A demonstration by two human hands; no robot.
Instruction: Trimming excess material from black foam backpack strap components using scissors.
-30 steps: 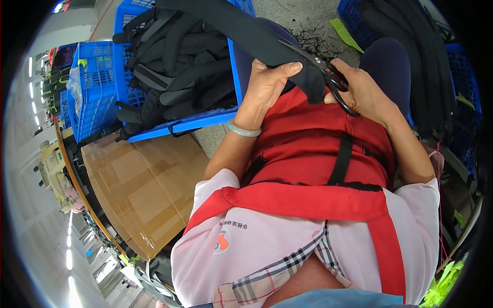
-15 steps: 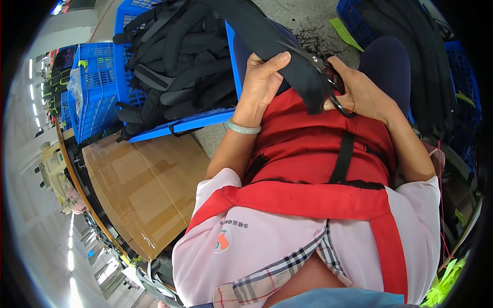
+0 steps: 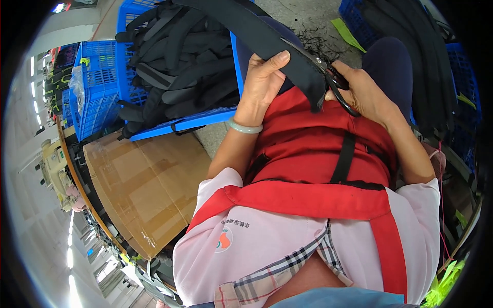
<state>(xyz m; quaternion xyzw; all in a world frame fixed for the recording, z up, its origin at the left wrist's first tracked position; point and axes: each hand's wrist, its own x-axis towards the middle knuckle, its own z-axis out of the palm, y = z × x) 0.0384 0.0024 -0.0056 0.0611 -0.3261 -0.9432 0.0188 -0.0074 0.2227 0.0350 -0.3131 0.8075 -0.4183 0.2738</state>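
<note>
Left hand (image 3: 263, 84), upper centre of frame: closed on a long black padded strap (image 3: 267, 38), thumb on top, fingers wrapped beneath. Strap running diagonally from upper centre down to right of centre, lower end hanging just past the grip, over a red apron (image 3: 313, 149). Pale green bangle (image 3: 245, 127) on the left wrist.

Right hand (image 3: 365, 92), upper right of centre: closed around the handles of black scissors (image 3: 336, 84). Blades resting at the strap edge, just right of the left thumb; whether blades are apart or together cannot be told.

Count: one strap in hand, one pair of scissors, two hands, one bangle.

Surroundings:
- Blue plastic crate (image 3: 185, 123), upper left of centre, filled with a pile of black straps (image 3: 179, 72); number not countable.
- Second blue crate (image 3: 92, 87) further left, at upper left.
- Third blue crate (image 3: 462, 92) at the right rim, holding more black straps (image 3: 411, 46).
- Brown cardboard box (image 3: 146, 190), centre left, below the first crate.
- Black thread clippings (image 3: 316, 38) on grey floor, top centre, with a green slip (image 3: 348, 35) beside them.
- Black webbing band (image 3: 345, 159) crossing the apron vertically.
- Pink sleeves and plaid fabric at lower frame.

Obstruction: strap covering the scissor tips and part of the left fingers.
</note>
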